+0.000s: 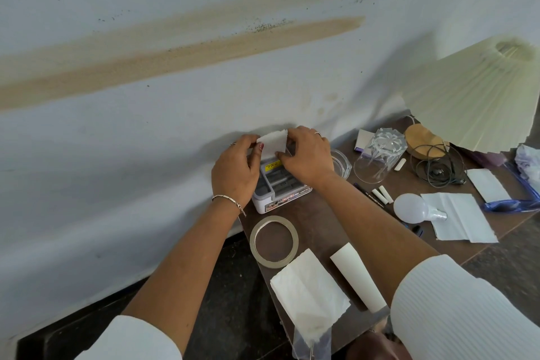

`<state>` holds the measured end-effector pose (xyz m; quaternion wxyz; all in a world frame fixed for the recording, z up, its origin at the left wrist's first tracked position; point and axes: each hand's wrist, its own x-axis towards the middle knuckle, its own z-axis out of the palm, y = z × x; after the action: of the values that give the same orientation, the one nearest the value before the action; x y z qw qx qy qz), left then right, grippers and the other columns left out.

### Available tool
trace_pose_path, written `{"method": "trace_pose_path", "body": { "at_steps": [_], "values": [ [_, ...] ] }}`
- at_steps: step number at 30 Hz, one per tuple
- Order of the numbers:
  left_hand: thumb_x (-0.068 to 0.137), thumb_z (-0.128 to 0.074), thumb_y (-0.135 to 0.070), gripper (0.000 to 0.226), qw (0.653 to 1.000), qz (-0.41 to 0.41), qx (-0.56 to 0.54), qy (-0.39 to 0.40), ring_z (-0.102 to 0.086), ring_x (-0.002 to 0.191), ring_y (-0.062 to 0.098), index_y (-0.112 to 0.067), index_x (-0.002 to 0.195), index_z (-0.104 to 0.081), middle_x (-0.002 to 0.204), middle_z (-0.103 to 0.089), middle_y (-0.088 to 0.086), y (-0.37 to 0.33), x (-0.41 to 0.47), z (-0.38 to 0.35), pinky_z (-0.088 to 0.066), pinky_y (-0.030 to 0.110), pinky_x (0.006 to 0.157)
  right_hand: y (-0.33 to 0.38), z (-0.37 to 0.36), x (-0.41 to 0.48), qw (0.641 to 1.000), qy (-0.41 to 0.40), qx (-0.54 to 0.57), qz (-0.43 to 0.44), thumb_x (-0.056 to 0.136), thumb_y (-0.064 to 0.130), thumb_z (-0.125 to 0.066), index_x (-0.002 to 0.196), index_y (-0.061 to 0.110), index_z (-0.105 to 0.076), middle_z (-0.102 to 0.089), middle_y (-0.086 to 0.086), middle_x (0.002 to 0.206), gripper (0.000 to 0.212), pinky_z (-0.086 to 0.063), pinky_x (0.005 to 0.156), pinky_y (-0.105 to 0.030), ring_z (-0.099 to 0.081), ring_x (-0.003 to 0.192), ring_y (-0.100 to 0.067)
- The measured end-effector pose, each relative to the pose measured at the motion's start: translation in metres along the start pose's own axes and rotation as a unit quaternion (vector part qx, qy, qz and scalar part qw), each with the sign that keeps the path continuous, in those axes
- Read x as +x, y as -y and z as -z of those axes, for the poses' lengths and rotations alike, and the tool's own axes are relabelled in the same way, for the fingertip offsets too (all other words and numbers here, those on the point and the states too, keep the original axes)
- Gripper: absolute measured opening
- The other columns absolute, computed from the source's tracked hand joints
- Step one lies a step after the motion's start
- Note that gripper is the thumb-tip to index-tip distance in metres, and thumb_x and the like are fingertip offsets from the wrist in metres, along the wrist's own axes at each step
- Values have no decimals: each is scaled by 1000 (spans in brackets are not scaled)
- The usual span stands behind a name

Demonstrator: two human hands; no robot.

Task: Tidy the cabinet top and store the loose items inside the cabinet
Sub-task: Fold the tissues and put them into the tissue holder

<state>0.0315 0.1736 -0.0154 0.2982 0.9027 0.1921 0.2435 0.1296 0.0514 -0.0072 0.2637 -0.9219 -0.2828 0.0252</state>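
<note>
Pale wall (146,155) — brown streaks (204,47), dark floor (233,286), pleated lamp (473,96)

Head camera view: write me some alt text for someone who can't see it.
The left hand and the right hand pinch a small white paper above an open compartment box on a cluttered brown cabinet top by a stained wall. Nearby are a tape ring, a light bulb, a clear glass and a pleated lamp shade.

Pale wall (175,131) (tan streaks) above dark floor (87,321).
</note>
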Motion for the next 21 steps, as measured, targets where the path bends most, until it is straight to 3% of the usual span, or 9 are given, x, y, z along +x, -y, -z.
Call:
{"method": "trace_pose_path", "body": {
  "at_steps": [3, 6, 9, 13, 16, 21],
  "values": [
    [94, -51, -35, 25, 1000, 0, 11, 16, -65, 82, 14, -24, 111, -65, 101, -70, -4, 3, 3, -3, -40, 18, 62, 1, 1, -3, 998, -38, 50, 8, 81, 31, -65, 104, 24, -63, -61, 2, 97, 24, -37, 84, -36, -55, 98, -22],
    [92, -54, -34, 22, 999, 15, 32, 36, -65, 87, 12, -28, 109, -67, 103, -70, -7, 6, 3, -4, -42, 17, 62, -2, 0, -5, 999, -35, 13, -5, 88, 30, -59, 102, 26, -66, -63, 3, 100, 16, -32, 84, -34, -54, 102, -22],
    [91, -55, -32, 22, 998, 22, 41, 33, -65, 90, 12, -30, 109, -67, 104, -70, -9, 5, 2, -2, -45, 19, 64, -3, 1, -7, 1000, -1, 3, -16, 89, 28, -58, 112, 28, -66, -60, 1, 111, 24, -34, 92, -38, -51, 110, -23],
    [88, -59, -28, 21, 1000, 9, 27, -8, -54, 83, 0, -30, 109, -62, 96, -66, -15, -5, -4, 8, -30, 6, 58, -3, 9, -19, 996, -35, 76, -21, 86, 19, -60, 125, 29, -58, -59, 0, 116, 40, -40, 97, -39, -53, 111, -22],
    [84, -62, -31, 18, 1000, -2, 19, -6, -50, 76, 1, -32, 102, -58, 85, -59, -14, -15, -17, 13, -29, 8, 54, -8, 16, -43, 989, -87, 120, -27, 82, 15, -62, 120, 26, -58, -60, 3, 114, 40, -45, 90, -35, -56, 104, -18],
    [79, -66, -33, 22, 999, 24, -45, 15, -53, 70, 6, -31, 96, -53, 76, -56, -12, -40, -43, 17, -36, 15, 53, -15, 26, -95, 983, -78, 162, -43, 80, 11, -66, 112, 21, -60, -60, 8, 105, 34, -50, 81, -26, -56, 93, -10]
  ]
}}
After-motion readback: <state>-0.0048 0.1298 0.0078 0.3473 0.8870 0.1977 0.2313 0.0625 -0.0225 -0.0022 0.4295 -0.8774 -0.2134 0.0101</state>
